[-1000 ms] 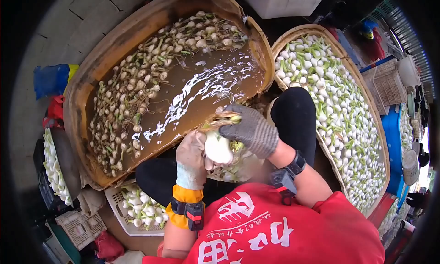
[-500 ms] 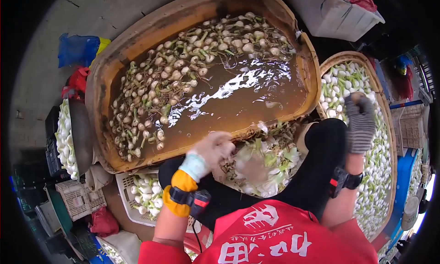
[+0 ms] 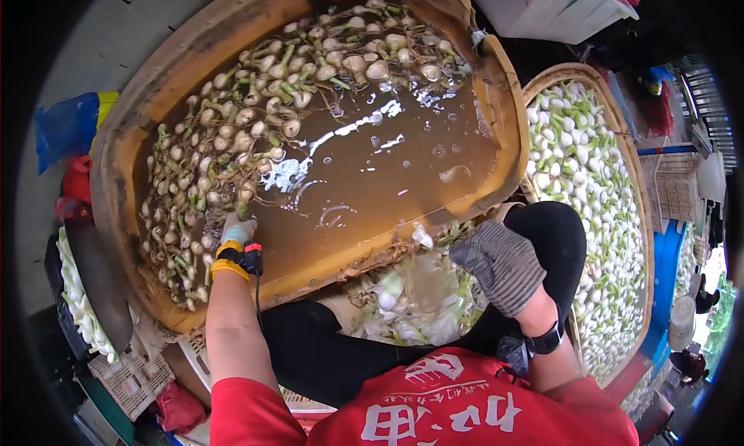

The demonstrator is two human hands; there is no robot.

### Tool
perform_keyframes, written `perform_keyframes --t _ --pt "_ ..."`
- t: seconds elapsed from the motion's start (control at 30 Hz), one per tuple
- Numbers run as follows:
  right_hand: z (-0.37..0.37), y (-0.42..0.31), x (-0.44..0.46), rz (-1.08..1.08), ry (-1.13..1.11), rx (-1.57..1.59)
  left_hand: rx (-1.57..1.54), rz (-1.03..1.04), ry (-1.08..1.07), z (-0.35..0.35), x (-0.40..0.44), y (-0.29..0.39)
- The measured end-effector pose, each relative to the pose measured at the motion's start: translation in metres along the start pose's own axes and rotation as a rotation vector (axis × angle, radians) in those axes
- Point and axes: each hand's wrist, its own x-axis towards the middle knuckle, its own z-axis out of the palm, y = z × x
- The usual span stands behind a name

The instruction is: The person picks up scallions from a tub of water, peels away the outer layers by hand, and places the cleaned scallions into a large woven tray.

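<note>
My left hand (image 3: 239, 227), in a pale glove, reaches into the brown tub (image 3: 496, 190) and touches the edge of a mass of muddy onion-like bulbs (image 3: 240, 141) with roots and short green stems. A bulb with a green stem lies right at its fingers, which are mostly hidden. Nearer my body, my right hand (image 3: 502, 269) wears a grey striped glove. Its fingers are curled together above the right side of a heap of peeled skins and leaves (image 3: 403, 299). Whatever lies within that grip is hidden.
To the right stands a long container (image 3: 647, 237) of clean white bulbs with green stems. Murky water (image 3: 372, 206) fills the tub. A white crate (image 3: 562, 8) is at the back right, and a blue bag (image 3: 66, 128) lies at the left.
My left hand has gone forward and left, from the tub's near rim to the muddy bulbs. My right hand has moved left and down, away from the clean bulbs. The view has shifted.
</note>
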Motion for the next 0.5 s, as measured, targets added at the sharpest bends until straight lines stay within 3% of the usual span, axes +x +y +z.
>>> perform_keyframes --t 0.07,0.1,0.13,0.17,0.23,0.3,0.43,0.5 --pt "-0.002 -0.005 0.009 -0.066 0.111 0.019 -0.182 0.012 -0.137 0.060 0.066 -0.034" --pt "0.005 -0.009 0.015 -0.062 0.108 0.020 -0.039 0.265 -0.198 0.071 0.069 -0.027" --pt "0.014 -0.011 0.020 -0.113 0.159 0.076 -0.227 0.239 -0.403 0.056 0.022 0.021" --pt "0.021 -0.015 0.023 -0.163 0.212 0.129 -0.635 0.086 -0.587 0.047 -0.022 0.063" --pt "0.031 -0.020 0.026 -0.223 0.186 0.122 -1.189 0.012 -0.804 0.026 -0.090 0.119" --pt "0.050 -0.016 0.026 -0.319 0.219 0.224 -1.443 0.019 -0.886 -0.006 -0.163 0.170" --pt "0.040 -0.034 0.009 -0.153 0.170 0.489 -1.696 0.104 -1.081 -0.014 -0.249 0.195" --pt "0.036 -0.035 0.005 -0.249 0.214 0.380 -1.796 0.089 -1.039 -0.017 -0.297 0.208"
